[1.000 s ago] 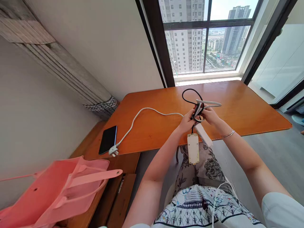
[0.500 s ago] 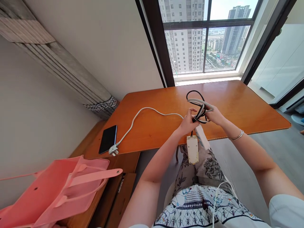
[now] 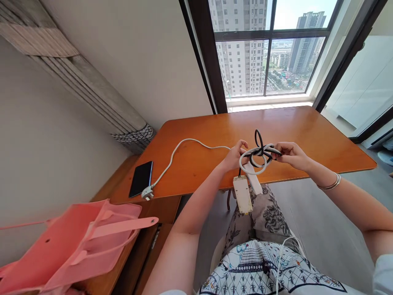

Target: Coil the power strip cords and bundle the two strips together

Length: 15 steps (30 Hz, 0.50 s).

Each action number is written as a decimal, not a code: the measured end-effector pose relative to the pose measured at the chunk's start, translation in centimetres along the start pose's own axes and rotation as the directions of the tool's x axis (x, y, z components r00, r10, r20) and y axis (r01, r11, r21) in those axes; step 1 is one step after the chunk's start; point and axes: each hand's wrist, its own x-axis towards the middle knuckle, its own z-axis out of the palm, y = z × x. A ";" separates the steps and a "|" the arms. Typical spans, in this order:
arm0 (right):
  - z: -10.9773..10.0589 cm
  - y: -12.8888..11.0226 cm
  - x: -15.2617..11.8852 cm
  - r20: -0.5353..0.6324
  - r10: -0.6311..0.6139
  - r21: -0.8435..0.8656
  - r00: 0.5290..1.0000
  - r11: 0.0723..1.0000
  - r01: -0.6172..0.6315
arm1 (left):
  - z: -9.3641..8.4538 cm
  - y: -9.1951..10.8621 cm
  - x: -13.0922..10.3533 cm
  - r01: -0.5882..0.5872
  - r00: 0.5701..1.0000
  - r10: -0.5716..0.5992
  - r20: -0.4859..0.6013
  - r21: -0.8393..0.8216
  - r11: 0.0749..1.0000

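A tangle of black cable (image 3: 258, 139) and white cable (image 3: 257, 171) hangs between my two hands over the table's front edge. My left hand (image 3: 236, 155) is closed on the left side of the bundle. Fingers of my right hand (image 3: 290, 155) pinch the cables at the right side. Below the left hand dangle a cream rectangular box (image 3: 242, 194) on a black cable and a white power strip (image 3: 254, 180). From the left hand the white cord runs left across the table to a plug (image 3: 147, 193).
The wooden table (image 3: 199, 172) stands against the window (image 3: 270, 65). A black phone (image 3: 141, 179) lies at its left end beside the plug. An open pink bag (image 3: 92, 241) sits at lower left, by a curtain (image 3: 92, 98).
My right hand has moved right, away from the left hand, stretching the cable bundle between them. My left hand, the box and the power strip have shifted slightly left.
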 end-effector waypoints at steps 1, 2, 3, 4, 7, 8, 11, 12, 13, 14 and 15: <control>0.1 -0.3 -0.3 0.002 0.029 0.068 1.000 0.997 -0.029 | -0.2 0.2 -0.1 0.007 1.000 -0.007 0.015 0.009 1.000; 0.1 -0.6 -0.6 -0.006 0.054 0.116 0.999 0.992 -0.053 | -0.4 0.5 -0.3 0.003 0.999 -0.004 0.038 0.031 1.000; 0.1 -1.0 -0.8 -0.027 0.070 0.148 0.997 0.987 -0.065 | -0.5 0.8 -0.4 0.002 0.998 -0.005 0.055 0.048 0.999; 0.0 -1.4 -1.1 -0.054 0.076 0.171 0.996 0.983 -0.066 | -0.5 1.2 -0.5 0.004 0.997 -0.008 0.071 0.060 0.998; -0.3 -2.8 -1.7 -0.158 0.074 0.212 0.985 0.977 -0.039 | -0.4 2.3 -0.8 -0.004 0.995 -0.006 0.101 0.101 0.995; -0.5 -3.2 -1.9 -0.204 0.074 0.224 0.976 0.974 -0.027 | -0.3 2.7 -0.9 -0.017 0.995 0.005 0.102 0.117 0.993; -0.9 -4.0 -2.1 -0.342 0.080 0.270 0.936 0.963 0.017 | -0.1 3.7 -1.0 -0.044 0.993 0.027 0.111 0.155 0.987; -1.0 -4.2 -2.0 -0.376 0.087 0.292 0.923 0.956 0.029 | -0.1 4.1 -0.9 -0.045 0.993 0.027 0.113 0.162 0.986; -1.2 -4.2 -1.7 -0.398 0.099 0.316 0.912 0.948 0.035 | 0.0 4.3 -0.8 -0.045 0.993 0.026 0.113 0.171 0.984; -1.3 -4.3 -1.3 -0.411 0.115 0.339 0.904 0.940 0.034 | 0.0 4.5 -0.6 -0.048 0.994 0.029 0.105 0.182 0.982; -1.4 -4.4 -0.8 -0.421 0.129 0.357 0.898 0.933 0.033 | 0.1 4.6 -0.3 -0.057 0.995 0.041 0.089 0.193 0.980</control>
